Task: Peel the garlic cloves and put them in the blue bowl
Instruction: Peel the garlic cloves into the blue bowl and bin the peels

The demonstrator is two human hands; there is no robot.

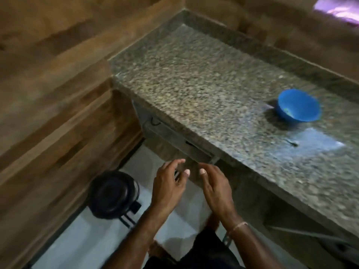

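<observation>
A blue bowl [298, 105] stands on the speckled granite counter [194, 84] at the right. I see a few small specks inside it but cannot make them out. My left hand [171, 183] and my right hand [215, 183] hover side by side below the counter's front edge, over the floor. Their fingers are loosely spread and hold nothing. No garlic is in view. The frame is blurred.
A small dark object [292, 142] lies on the counter in front of the bowl. A black round stool [111, 194] stands on the pale floor to the left of my hands. Wood-panel walls close the left and back sides.
</observation>
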